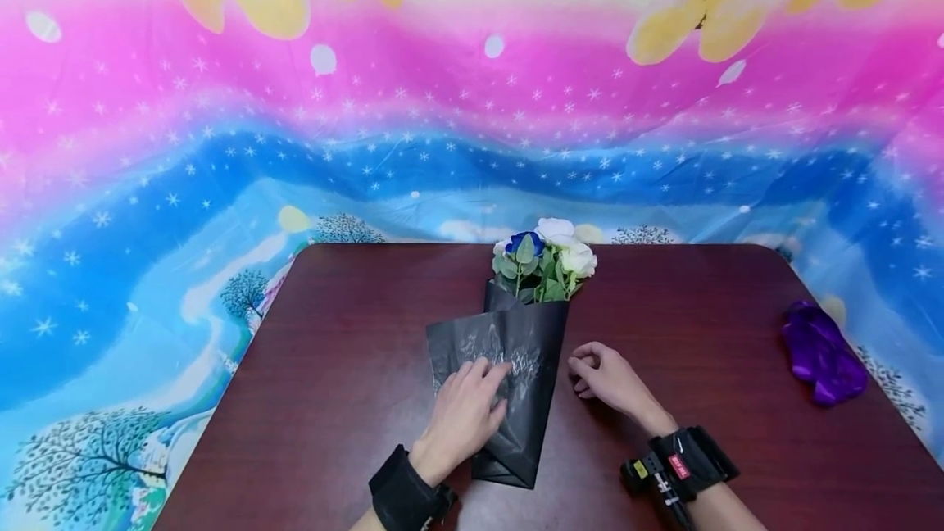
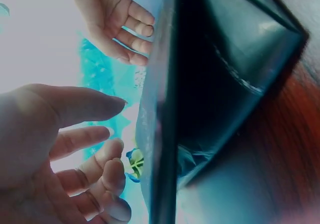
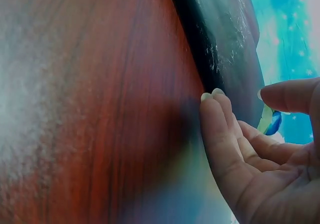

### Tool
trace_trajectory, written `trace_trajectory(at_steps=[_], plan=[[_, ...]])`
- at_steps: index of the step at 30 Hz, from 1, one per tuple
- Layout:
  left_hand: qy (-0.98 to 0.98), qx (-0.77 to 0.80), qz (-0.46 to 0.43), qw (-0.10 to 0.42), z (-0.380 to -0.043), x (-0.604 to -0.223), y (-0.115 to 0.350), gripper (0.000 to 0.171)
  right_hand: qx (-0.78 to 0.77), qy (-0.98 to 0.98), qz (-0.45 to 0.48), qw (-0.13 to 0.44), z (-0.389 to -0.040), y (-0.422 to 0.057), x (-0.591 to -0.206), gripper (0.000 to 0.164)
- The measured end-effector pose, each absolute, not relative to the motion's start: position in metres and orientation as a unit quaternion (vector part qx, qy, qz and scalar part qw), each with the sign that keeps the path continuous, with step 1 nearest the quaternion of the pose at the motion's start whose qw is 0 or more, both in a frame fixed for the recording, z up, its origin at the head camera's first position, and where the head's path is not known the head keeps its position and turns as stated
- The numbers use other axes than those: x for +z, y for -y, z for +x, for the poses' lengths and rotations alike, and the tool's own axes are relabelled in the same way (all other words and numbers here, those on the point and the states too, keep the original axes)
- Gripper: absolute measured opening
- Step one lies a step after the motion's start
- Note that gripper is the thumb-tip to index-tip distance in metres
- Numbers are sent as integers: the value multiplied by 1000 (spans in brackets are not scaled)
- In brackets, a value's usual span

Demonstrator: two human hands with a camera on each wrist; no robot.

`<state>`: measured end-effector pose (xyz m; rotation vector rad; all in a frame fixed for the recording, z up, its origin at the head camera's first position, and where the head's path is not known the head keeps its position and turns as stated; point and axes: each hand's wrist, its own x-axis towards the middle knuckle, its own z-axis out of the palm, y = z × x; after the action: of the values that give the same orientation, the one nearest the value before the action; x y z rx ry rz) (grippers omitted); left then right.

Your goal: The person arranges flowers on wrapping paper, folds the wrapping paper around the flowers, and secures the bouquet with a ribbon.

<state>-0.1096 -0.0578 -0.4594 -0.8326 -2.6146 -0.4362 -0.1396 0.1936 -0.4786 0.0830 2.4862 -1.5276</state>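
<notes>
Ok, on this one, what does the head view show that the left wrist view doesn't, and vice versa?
Only the head view shows the black fabric wrist straps and the far edge of the reddish-brown wood-grained table. Only the left wrist view shows the palm side of the left hand and the dark inside of the glossy black wrapping paper. Both show left hand, right hand, paper, table and a blue-petalled flower.

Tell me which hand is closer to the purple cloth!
Right: the right hand is left of the purple cloth; the left hand is farther left, over black wrapping paper.
</notes>
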Motion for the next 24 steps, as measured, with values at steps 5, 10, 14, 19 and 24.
trace_trajectory(at_steps=[5,10,14,19,24], plan=[[924,-175,-288,179,-109,-460,56,41,-524,-845,32,103,-137,-195,-478,28],[925,-187,-281,173,-110,-461,56,39,-529,-840,42,109,-135,-194,-477,28],[925,-194,-280,170,-112,-462,58,40,-538,-832,53,122,-135,-191,-477,28],[926,-205,-276,156,-113,-464,58,40,-554,-819,57,138,-136,-187,-482,27],[925,-213,-275,150,-112,-467,58,43,-552,-815,59,163,-139,-181,-486,34]])
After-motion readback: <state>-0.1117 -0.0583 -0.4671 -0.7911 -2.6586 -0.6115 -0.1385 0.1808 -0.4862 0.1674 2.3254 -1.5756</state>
